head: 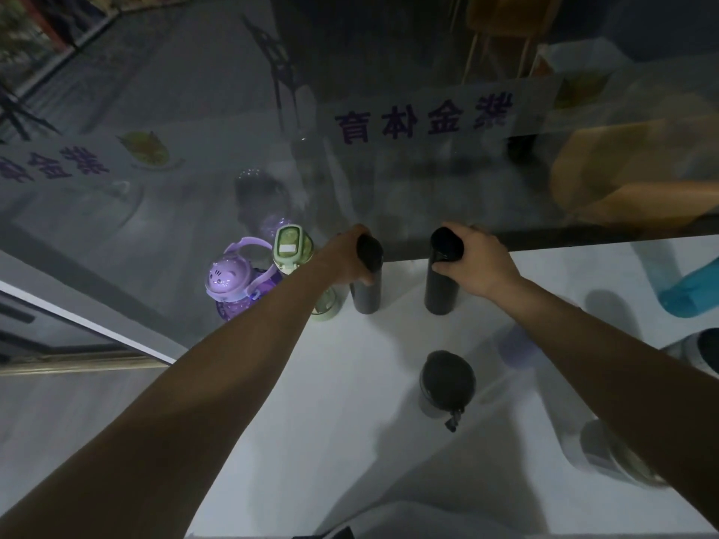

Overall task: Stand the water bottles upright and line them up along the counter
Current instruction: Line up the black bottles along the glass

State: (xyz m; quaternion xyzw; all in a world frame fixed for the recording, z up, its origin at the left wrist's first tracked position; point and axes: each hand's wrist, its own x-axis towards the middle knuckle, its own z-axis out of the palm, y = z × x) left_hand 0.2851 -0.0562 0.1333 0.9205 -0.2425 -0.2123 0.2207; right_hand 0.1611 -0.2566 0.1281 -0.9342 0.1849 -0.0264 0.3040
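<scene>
Dimly lit throughout; fine detail hard to read. Left hand (342,254) clamped round top of left black bottle (365,282), upright on white bench (350,402) near far edge. Right hand (478,262) clamped round top of right black bottle (441,282), also upright, a little apart from first. Further left in same row: green bottle (291,247), lower half hidden behind left forearm, then purple bottle (229,284) with cartoon face on lid, touching green one. Nearer camera, dark bottle (447,379) with strap, upright, standing alone. At right edge, blue bottle (688,293) tilted and cut off by frame; grey bottle (607,449) mostly hidden under right forearm, pose unclear. Glass pane (389,180) behind bench, reflections muddying view. Purple Chinese lettering (424,118) on pane, seen mirrored: 紫金体育. No brand legible on any bottle.
</scene>
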